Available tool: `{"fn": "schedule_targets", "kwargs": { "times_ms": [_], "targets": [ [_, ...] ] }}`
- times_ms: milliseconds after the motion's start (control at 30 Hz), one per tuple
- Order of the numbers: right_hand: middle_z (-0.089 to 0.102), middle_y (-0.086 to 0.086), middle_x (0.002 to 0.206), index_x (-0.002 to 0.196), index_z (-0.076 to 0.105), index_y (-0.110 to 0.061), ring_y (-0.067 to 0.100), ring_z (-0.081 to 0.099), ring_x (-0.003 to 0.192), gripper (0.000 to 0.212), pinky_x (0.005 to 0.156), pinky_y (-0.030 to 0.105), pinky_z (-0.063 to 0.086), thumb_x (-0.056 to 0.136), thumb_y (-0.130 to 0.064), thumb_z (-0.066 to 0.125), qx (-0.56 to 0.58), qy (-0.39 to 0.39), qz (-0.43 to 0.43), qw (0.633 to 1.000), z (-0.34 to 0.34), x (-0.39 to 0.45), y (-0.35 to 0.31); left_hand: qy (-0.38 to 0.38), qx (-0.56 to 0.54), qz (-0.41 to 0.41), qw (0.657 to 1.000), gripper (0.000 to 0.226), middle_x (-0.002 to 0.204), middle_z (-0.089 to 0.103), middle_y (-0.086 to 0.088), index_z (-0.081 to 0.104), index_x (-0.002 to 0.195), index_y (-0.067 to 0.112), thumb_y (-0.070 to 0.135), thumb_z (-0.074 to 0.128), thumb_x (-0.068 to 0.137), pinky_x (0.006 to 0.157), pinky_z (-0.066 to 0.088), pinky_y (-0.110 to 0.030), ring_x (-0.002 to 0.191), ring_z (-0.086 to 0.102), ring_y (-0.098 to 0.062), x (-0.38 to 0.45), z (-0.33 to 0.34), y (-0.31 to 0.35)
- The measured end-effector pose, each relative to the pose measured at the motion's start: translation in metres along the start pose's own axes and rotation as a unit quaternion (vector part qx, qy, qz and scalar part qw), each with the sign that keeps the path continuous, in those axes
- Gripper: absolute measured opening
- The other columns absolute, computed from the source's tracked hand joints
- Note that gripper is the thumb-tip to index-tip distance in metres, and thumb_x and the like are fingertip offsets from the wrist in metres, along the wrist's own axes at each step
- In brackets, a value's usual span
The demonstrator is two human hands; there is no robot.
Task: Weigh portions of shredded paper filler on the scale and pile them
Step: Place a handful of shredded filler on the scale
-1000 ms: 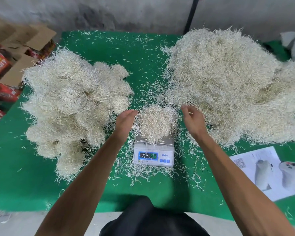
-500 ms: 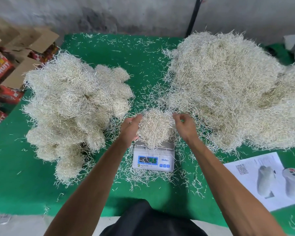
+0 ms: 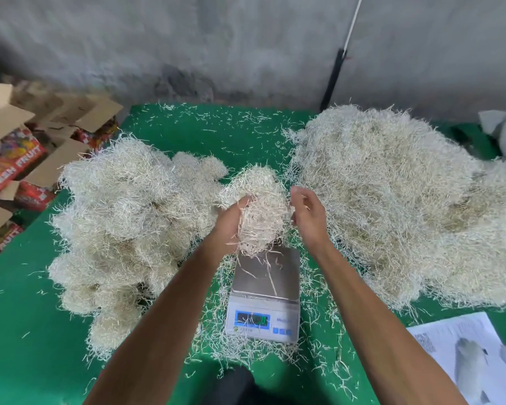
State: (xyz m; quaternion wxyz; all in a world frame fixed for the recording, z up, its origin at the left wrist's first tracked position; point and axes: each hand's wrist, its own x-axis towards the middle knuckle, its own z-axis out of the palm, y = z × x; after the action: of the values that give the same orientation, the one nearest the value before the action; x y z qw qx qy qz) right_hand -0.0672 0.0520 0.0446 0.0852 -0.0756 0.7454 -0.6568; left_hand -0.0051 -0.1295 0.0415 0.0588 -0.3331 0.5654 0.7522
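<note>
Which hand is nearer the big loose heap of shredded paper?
Right. The right hand hovers beside the big heap's near edge; the left hand, holding a weighed portion, is farther away.

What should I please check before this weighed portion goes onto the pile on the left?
1. Portion of shredded paper lifted off the scale: ok.
2. Left hand grips the portion: ok.
3. Right hand free of the portion: ok, beside it, fingers loosely curled.
4. Scale pan cleared: not ok, a few strands lie on it.
5. Display reading: cannot tell, blurred.
6. Room on the left pile: ok.
</note>
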Motion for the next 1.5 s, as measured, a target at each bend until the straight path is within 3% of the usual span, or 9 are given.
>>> {"fn": "schedule_targets", "kwargs": {
  "times_ms": [100, 267, 400, 533, 767, 1167, 1233, 1333, 1500],
  "targets": [
    [0.066, 0.008, 0.101, 0.138, 0.057, -0.026, 0.015, 0.069, 0.074, 0.036, 0.074, 0.036, 0.061, 0.106, -0.041, 0.053, -0.058, -0.088, 0.007, 0.994, 0.0, 0.02, -0.011, -0.143, 0.072, 0.031, 0.987, 0.112, 0.151, 0.047, -0.018, 0.049, 0.146, 0.019, 0.073, 0.082, 0.055, 0.117, 0.029, -0.059, 0.136, 0.046, -0.04, -0.01, 0.008, 0.021],
    [0.063, -0.003, 0.085, 0.112, 0.069, -0.003, 0.016, 0.061, 0.076, 0.036, 0.079, 0.038, 0.057, 0.098, -0.037, 0.069, 0.028, 0.039, 0.021, 0.999, -0.047, 0.068, -0.028, 0.056, 0.212, 0.044, 0.975, 0.093, 0.166, 0.014, -0.014, 0.021, 0.158, 0.023, 0.07, 0.058, 0.086, 0.12, 0.016, -0.062, 0.148, 0.02, -0.042, -0.009, -0.012, 0.061],
    [0.062, -0.001, 0.127, 0.14, 0.056, -0.02, 0.017, 0.07, 0.102, 0.054, 0.086, 0.029, 0.056, 0.097, -0.052, 0.064, 0.043, -0.014, 0.036, 0.998, -0.021, 0.068, -0.034, 0.009, 0.166, 0.067, 0.984, 0.081, 0.164, 0.019, -0.012, 0.024, 0.157, 0.019, 0.061, 0.054, 0.094, 0.117, 0.022, -0.054, 0.147, 0.024, -0.038, -0.013, 0.014, 0.069],
    [0.064, 0.0, 0.092, 0.146, 0.051, -0.018, 0.009, 0.065, 0.077, 0.051, 0.079, 0.029, 0.059, 0.1, -0.031, 0.067, 0.011, -0.004, 0.032, 0.999, -0.038, 0.083, -0.04, 0.028, 0.163, 0.078, 0.983, 0.084, 0.164, 0.019, -0.014, 0.022, 0.157, 0.016, 0.056, 0.059, 0.093, 0.117, 0.024, -0.053, 0.147, 0.024, -0.039, -0.008, 0.021, 0.073],
    [0.066, 0.001, 0.111, 0.15, 0.048, -0.017, 0.0, 0.049, 0.048, 0.05, 0.044, 0.015, 0.042, 0.102, -0.003, 0.054, 0.001, -0.003, 0.023, 1.0, -0.023, 0.078, -0.034, 0.035, 0.23, 0.114, 0.966, 0.103, 0.163, 0.025, -0.011, 0.019, 0.157, 0.026, 0.068, 0.07, 0.077, 0.114, 0.029, -0.052, 0.143, 0.034, -0.037, 0.003, 0.037, 0.075],
    [0.063, 0.004, 0.093, 0.146, 0.05, -0.007, 0.009, 0.053, 0.065, 0.043, 0.056, 0.021, 0.051, 0.104, -0.009, 0.057, 0.079, 0.188, 0.014, 0.979, -0.07, 0.106, -0.048, 0.118, 0.136, 0.133, 0.975, 0.086, 0.154, 0.039, -0.018, 0.027, 0.154, 0.02, 0.042, 0.075, 0.086, 0.115, 0.029, -0.055, 0.14, 0.041, -0.037, 0.017, 0.036, 0.108],
    [0.062, 0.004, 0.112, 0.148, 0.048, -0.006, 0.012, 0.059, 0.082, 0.044, 0.073, 0.024, 0.056, 0.105, -0.013, 0.056, 0.058, 0.187, -0.007, 0.981, -0.062, 0.102, -0.051, 0.07, 0.186, 0.156, 0.968, 0.084, 0.141, 0.056, -0.013, 0.029, 0.154, 0.025, 0.038, 0.076, 0.086, 0.113, 0.038, -0.052, 0.128, 0.055, -0.028, 0.015, 0.047, 0.108],
    [0.058, 0.0, 0.12, 0.147, 0.048, -0.006, 0.016, 0.062, 0.103, 0.044, 0.089, 0.029, 0.059, 0.105, -0.014, 0.057, 0.034, 0.156, -0.008, 0.987, -0.06, 0.1, -0.052, 0.039, 0.266, 0.193, 0.944, 0.079, 0.077, 0.066, 0.012, 0.034, 0.151, 0.029, 0.032, 0.078, 0.085, 0.067, 0.058, -0.025, 0.063, 0.056, -0.003, 0.017, 0.051, 0.096],
    [0.057, 0.0, 0.078, 0.149, 0.046, -0.002, 0.01, 0.05, 0.062, 0.045, 0.048, 0.018, 0.043, 0.105, -0.009, 0.054, 0.083, 0.252, 0.035, 0.963, -0.119, 0.112, -0.051, 0.136, 0.259, 0.203, 0.934, 0.078, 0.146, 0.049, -0.014, 0.033, 0.154, 0.021, 0.028, 0.075, 0.088, 0.084, 0.052, -0.021, 0.093, 0.055, -0.004, 0.02, 0.017, 0.107]
  ]
}}
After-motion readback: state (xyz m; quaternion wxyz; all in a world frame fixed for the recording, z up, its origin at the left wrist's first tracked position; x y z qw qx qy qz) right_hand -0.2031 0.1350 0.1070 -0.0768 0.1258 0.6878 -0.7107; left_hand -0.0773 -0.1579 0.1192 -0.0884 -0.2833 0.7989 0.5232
